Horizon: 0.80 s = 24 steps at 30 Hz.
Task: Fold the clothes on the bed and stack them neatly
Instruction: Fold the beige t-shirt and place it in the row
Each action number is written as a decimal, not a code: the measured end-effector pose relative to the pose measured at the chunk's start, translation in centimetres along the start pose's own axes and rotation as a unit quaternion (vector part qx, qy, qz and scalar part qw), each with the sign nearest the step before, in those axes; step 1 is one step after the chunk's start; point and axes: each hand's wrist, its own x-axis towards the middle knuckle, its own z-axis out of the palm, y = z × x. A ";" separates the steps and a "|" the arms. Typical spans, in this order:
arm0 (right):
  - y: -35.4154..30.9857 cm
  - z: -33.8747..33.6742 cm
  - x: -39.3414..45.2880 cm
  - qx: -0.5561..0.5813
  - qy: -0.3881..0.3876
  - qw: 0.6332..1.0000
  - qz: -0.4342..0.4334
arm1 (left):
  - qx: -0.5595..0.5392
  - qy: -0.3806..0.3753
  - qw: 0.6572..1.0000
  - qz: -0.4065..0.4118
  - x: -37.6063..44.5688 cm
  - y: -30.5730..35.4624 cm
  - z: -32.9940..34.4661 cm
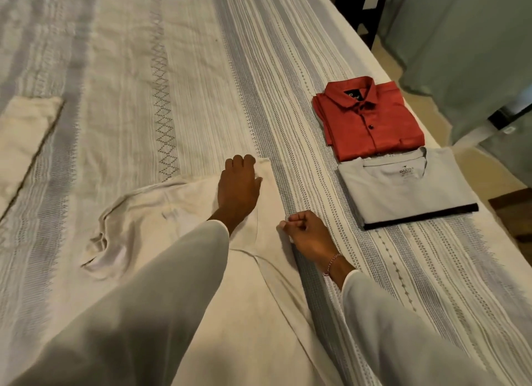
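Cream garment [178, 241] lies under both hands [237, 188].

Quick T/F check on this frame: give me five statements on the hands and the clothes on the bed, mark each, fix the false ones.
1. The left hand lies flat on the cream garment. True.
2. The right hand is spread flat with straight fingers. False: its fingers are curled, pinching the cream garment's edge.
3. The red shirt is folded, collar showing. True.
4. The grey t-shirt lies on top of the red shirt. False: it lies beside it, nearer the person, edges about touching.
5. The cream garment is already folded into a neat rectangle. False: it lies spread and wrinkled on the bedspread.
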 end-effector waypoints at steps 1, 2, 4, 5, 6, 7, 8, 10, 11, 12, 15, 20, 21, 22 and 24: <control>0.3 -0.2 -1.0 -0.003 -0.001 1.000 -0.009 | -0.017 -0.011 1.000 -0.009 -1.4 0.0 -0.5; 0.5 -0.5 -2.0 -0.016 -0.006 1.000 -0.019 | -0.026 -0.033 0.999 -0.025 -2.5 0.0 -0.8; 1.0 -1.0 -4.5 -0.055 -0.019 0.998 -0.035 | -0.021 -0.096 0.992 -0.077 -5.2 0.1 -1.2; 1.3 -1.2 -5.5 -0.083 -0.027 0.995 -0.042 | -0.019 -0.126 0.986 -0.108 -6.5 0.1 -1.3; 1.8 -1.5 -7.4 -0.113 -0.035 0.992 -0.047 | -0.028 -0.152 0.978 -0.138 -8.5 0.1 -1.2; 2.4 -1.7 -8.7 -0.140 -0.042 0.988 -0.049 | -0.043 -0.172 0.969 -0.170 -10.0 0.2 -1.1; 3.2 -1.9 -10.4 -0.164 -0.047 0.984 -0.045 | -0.079 -0.191 0.958 -0.200 -11.9 0.2 -0.9; 5.1 -2.6 -13.1 -0.213 -0.049 0.975 -0.040 | -0.218 -0.223 0.911 -0.269 -14.9 0.7 -0.1; 6.3 -3.0 -15.0 -0.237 -0.047 0.969 -0.044 | -0.289 -0.242 0.875 -0.304 -16.6 1.4 0.1; 7.3 -3.3 -16.3 -0.264 -0.048 0.962 -0.045 | -0.336 -0.257 0.842 -0.335 -17.6 1.9 0.6; 10.2 -4.6 -20.5 -0.345 -0.043 0.937 -0.031 | -0.386 -0.282 0.793 -0.377 -20.2 3.7 1.5; 12.8 -6.6 -25.0 -0.376 -0.027 0.925 -0.051 | -0.440 -0.270 0.756 -0.403 -23.6 6.6 1.3; 13.1 -6.9 -26.0 -0.380 -0.021 0.923 -0.059 | -0.456 -0.277 0.744 -0.403 -24.6 7.3 1.0; 13.3 -7.1 -26.7 -0.380 -0.020 0.922 -0.067 | -0.470 -0.284 0.733 -0.400 -25.3 7.8 0.6; 13.5 -7.4 -28.3 -0.383 -0.032 0.920 -0.084 | -0.481 -0.300 0.721 -0.399 -27.1 8.8 0.0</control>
